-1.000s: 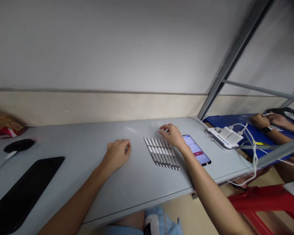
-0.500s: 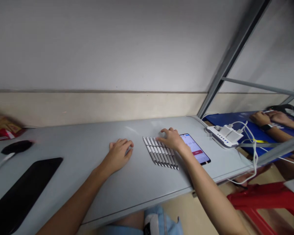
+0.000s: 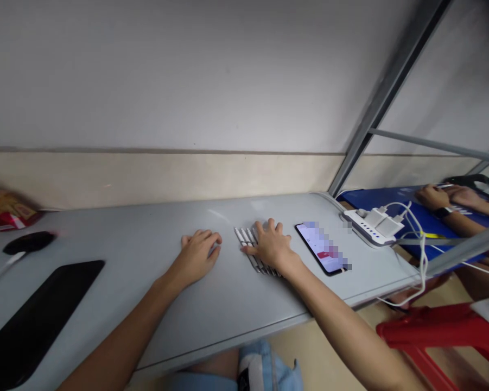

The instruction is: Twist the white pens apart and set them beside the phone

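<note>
A row of several grey-and-white pens (image 3: 245, 239) lies side by side on the grey table (image 3: 154, 244). My right hand (image 3: 270, 244) rests flat on top of the row with its fingers spread, covering most of the pens. My left hand (image 3: 197, 254) lies on the table just left of the pens, fingers loosely stretched, holding nothing. A lit phone (image 3: 323, 254) lies to the right of my right hand.
A black pad (image 3: 36, 312) and a black mouse (image 3: 29, 242) sit at the left, with a red snack packet (image 3: 6, 208) behind. A white power strip (image 3: 370, 227) with cables sits at the right edge. Another person's hands (image 3: 448, 196) rest on a blue table. A red stool (image 3: 439, 331) stands below right.
My right hand has slid left from the phone side onto the row of pens and flattened over them. My left hand has opened from a loose curl.
</note>
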`<action>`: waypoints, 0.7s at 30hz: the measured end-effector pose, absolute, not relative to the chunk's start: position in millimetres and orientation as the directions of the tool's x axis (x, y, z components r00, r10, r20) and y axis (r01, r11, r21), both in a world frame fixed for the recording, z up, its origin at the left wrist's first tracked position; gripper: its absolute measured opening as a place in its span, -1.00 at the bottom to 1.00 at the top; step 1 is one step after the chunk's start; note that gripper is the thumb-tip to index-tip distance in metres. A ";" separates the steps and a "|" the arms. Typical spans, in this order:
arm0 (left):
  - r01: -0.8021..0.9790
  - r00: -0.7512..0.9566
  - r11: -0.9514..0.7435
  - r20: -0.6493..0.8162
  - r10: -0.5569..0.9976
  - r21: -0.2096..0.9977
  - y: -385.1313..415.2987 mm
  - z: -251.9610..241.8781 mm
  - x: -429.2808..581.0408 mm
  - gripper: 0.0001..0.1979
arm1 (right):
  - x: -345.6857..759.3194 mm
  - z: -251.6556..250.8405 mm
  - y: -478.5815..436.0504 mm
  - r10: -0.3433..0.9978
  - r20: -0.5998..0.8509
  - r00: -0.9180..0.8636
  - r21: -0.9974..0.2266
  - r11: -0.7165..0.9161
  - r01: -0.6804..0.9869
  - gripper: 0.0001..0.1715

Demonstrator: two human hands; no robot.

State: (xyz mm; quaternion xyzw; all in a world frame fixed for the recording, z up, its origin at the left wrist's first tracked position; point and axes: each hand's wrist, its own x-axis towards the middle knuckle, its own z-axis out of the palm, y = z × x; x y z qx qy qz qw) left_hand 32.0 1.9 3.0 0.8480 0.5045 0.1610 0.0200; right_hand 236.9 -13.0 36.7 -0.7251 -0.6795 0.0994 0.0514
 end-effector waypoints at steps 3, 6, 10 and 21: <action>0.845 0.447 -0.499 0.260 0.856 0.190 2.2 2.7 32.0 -0.83 | 233.8 38.2 -14.4 0.997 -0.074 0.014 -0.208 -0.029 0.978 -0.27; 0.847 0.442 -0.497 0.271 0.855 0.188 2.5 2.4 31.9 -0.84 | 231.7 38.1 -14.8 0.996 -0.075 -0.050 -0.207 0.034 0.978 -0.40; 0.844 0.446 -0.502 0.275 0.852 0.188 3.5 1.9 31.1 -0.84 | 234.1 33.7 -12.9 0.990 -0.043 -0.136 -0.195 0.125 0.973 -0.43; 0.832 0.448 -0.517 0.304 0.841 0.202 4.1 -0.9 30.1 -0.85 | 241.5 30.4 -10.2 0.966 -0.027 -0.258 -0.304 0.238 0.922 -0.20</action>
